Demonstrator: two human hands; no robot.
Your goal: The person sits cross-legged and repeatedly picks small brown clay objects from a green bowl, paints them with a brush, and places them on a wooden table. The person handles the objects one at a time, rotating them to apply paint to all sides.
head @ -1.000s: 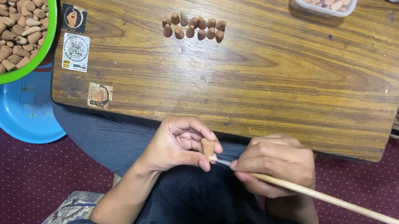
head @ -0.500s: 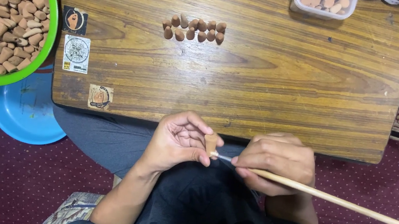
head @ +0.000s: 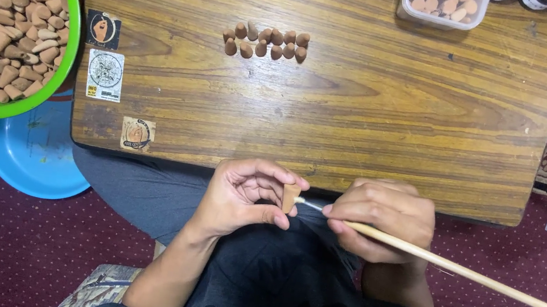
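Pinching a small tan clay-coloured cone (head: 290, 197) between thumb and fingertips, your left hand (head: 239, 198) holds it just off the near edge of the low wooden table (head: 390, 120), over your lap. Your right hand (head: 381, 220) is closed around a long pale wooden stick (head: 469, 273), whose thin whitish tip meets the cone's side at about three o'clock; the stick's tail runs away toward four o'clock, out of the picture.

Judging by the contact, you are working the tip into or against the cone, so the step in hand looks like poking or cleaning this one piece. The next move calls for a steady pinch and a straight, light push, since the cone is small and could slip or chip.

At twelve o'clock from your hands, two short rows of similar brown cones (head: 265, 42) stand on the table. At ten o'clock a green round bowl heaped with cones (head: 73, 28) overlaps the table corner, with a blue plastic basin (head: 33, 157) below it. At one o'clock sits a clear plastic tub of cones (head: 405, 9).
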